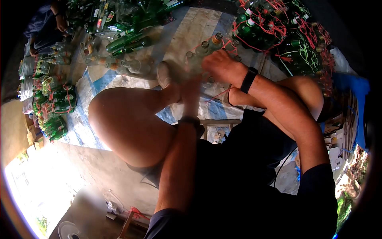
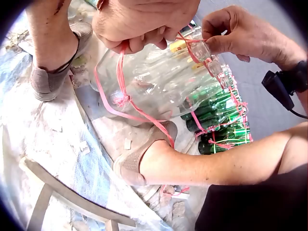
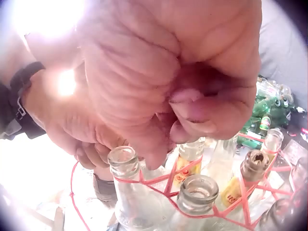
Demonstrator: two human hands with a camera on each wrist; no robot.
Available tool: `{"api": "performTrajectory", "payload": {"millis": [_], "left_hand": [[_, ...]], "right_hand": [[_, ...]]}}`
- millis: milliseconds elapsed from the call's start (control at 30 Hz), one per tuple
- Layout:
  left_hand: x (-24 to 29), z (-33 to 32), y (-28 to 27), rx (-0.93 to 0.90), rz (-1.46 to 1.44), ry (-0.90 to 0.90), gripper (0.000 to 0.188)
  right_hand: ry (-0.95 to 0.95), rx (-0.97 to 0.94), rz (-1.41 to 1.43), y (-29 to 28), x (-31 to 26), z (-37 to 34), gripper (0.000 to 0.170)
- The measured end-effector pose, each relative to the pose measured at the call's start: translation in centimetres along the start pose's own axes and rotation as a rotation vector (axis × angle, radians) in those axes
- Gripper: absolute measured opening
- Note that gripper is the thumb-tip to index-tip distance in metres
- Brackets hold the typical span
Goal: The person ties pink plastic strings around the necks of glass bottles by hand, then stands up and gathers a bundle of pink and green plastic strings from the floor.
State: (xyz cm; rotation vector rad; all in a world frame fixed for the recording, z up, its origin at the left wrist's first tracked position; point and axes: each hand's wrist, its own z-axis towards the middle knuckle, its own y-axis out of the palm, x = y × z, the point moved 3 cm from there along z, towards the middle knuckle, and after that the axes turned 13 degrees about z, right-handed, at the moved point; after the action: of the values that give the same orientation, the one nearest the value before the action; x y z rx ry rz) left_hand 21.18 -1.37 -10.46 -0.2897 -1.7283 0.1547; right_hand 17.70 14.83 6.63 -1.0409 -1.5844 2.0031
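Clear glass bottles (image 3: 127, 192) stand bundled together, with pink plastic string (image 3: 168, 187) laced around their necks. My left hand (image 2: 144, 21) grips strands of the pink string, which hang from under its curled fingers in the left wrist view. My right hand (image 3: 168, 72) is close over the bottle mouths, its fingers curled and fingertips together. In the left wrist view its thumb and forefinger pinch at the string beside a bottle neck. In the head view the left hand (image 1: 192, 87) is blurred, left of and below the right hand (image 1: 225, 65).
Tied bundles of green bottles (image 1: 258, 30) stand at the upper right, and more bundles (image 1: 53, 97) at the left. Loose green bottles (image 1: 129, 44) lie ahead. Both feet (image 2: 139, 163) flank the clear bottles on a blue-and-white sheet (image 2: 57, 139). Another person (image 1: 41, 24) is at the upper left.
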Motion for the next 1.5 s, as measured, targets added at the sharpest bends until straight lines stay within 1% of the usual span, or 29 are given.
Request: {"api": "performTrajectory", "payload": {"millis": [67,100,167,200,267,300,367,400,467,500,567,600,667,700,733,767,800,867,900,967,1000,1067,1100,1167,1200,1267,1300,1367,1500], "left_hand": [[-0.1,0.0,0.0,0.022,0.117,0.048,0.018],[0.0,-0.1,0.1,0.023,0.116,0.047,0.018],[0.6,-0.4,0.2,0.097,0.027,0.145,0.017],[0.6,-0.4,0.2,0.098,0.026,0.145,0.017],[0.5,-0.4,0.2,0.108,0.13,0.169,0.016],[0.2,-0.4,0.2,0.109,0.13,0.169,0.016],[-0.5,-0.3,0.5,0.095,0.004,0.145,0.016],[-0.6,-0.3,0.4,0.096,0.004,0.144,0.016],[-0.6,-0.4,0.4,0.096,-0.007,0.211,0.016],[-0.1,-0.5,0.4,0.096,-0.007,0.21,0.016],[0.6,-0.8,0.5,0.131,0.119,0.156,0.016],[0.9,-0.9,0.6,0.13,0.119,0.156,0.016],[1.6,-1.2,0.5,0.181,0.147,0.235,0.015],[1.8,-1.4,0.5,0.179,0.147,0.235,0.015],[2.2,-1.6,0.6,0.166,0.317,0.299,0.008],[2.6,-1.8,0.7,0.152,0.488,0.364,0.011],[2.5,-1.8,0.8,0.151,0.489,0.364,0.011],[2.0,-1.8,1.0,0.173,0.47,0.313,0.01],[2.3,-1.8,1.0,0.172,0.47,0.312,0.01],[2.5,-1.7,1.0,0.111,0.471,0.234,0.014],[3.0,-1.8,0.8,0.111,0.47,0.233,0.014],[3.5,-2.0,0.6,0.07,0.41,0.146,0.018],[3.6,-2.1,0.6,0.068,0.41,0.146,0.018],[3.8,-2.2,0.8,0.086,0.53,0.158,0.019],[4.0,-2.3,0.7,0.086,0.53,0.157,0.019],[4.3,-2.4,0.6,0.074,0.448,0.122,0.02],[4.4,-2.3,0.7,0.074,0.448,0.121,0.02],[4.4,-2.3,0.8,0.07,0.409,0.057,0.02],[5.5,-2.6,0.5,0.078,0.336,0.103,0.017]], "right_hand": [[0.201,-0.08,-0.014,-0.2,0.1,0.5,0.01],[0.2,-0.081,-0.013,-0.7,0.0,0.8,0.01],[0.293,-0.22,0.035,-1.6,0.5,1.4,0.007],[0.292,-0.22,0.034,-2.2,0.5,1.7,0.007],[0.402,-0.336,0.092,-2.7,0.7,2.2,0.008],[0.402,-0.336,0.092,-2.9,0.8,2.1,0.008],[0.402,-0.282,0.127,-3.4,1.2,1.9,0.01],[0.401,-0.283,0.127,-3.4,1.3,1.9,0.01],[0.385,-0.29,0.131,-3.5,1.6,1.9,0.012],[0.385,-0.291,0.132,-3.3,1.8,1.9,0.012],[0.397,-0.32,0.077,-2.9,2.1,1.9,0.017],[0.398,-0.32,0.078,-2.9,2.1,1.9,0.017],[0.389,-0.332,0.065,-2.8,2.2,1.8,0.023],[0.39,-0.333,0.065,-2.8,2.2,1.8,0.023],[0.388,-0.337,0.063,-2.8,2.2,1.8,0.024],[0.386,-0.342,0.061,-2.8,2.2,1.8,0.025],[0.386,-0.341,0.062,-2.5,2.4,1.5,0.025],[0.276,-0.172,0.041,-2.2,2.6,1.0,0.025],[0.276,-0.172,0.042,-2.3,2.6,1.2,0.025],[0.286,-0.243,0.03,-2.5,2.7,1.6,0.022],[0.287,-0.243,0.03,-2.4,3.0,1.7,0.022],[0.305,-0.287,0.046,-2.1,3.6,1.9,0.018],[0.307,-0.287,0.047,-1.8,3.9,1.8,0.018],[0.261,-0.22,0.09,-1.3,4.2,1.6,0.016],[0.26,-0.221,0.09,-1.2,4.2,1.5,0.016],[0.22,-0.193,0.092,-1.1,4.3,1.6,0.014],[0.22,-0.194,0.092,-1.0,4.5,1.6,0.014],[0.239,-0.219,0.122,-0.5,4.9,1.6,0.013],[0.271,-0.243,0.155,-1.2,4.4,2.1,0.01]]}}
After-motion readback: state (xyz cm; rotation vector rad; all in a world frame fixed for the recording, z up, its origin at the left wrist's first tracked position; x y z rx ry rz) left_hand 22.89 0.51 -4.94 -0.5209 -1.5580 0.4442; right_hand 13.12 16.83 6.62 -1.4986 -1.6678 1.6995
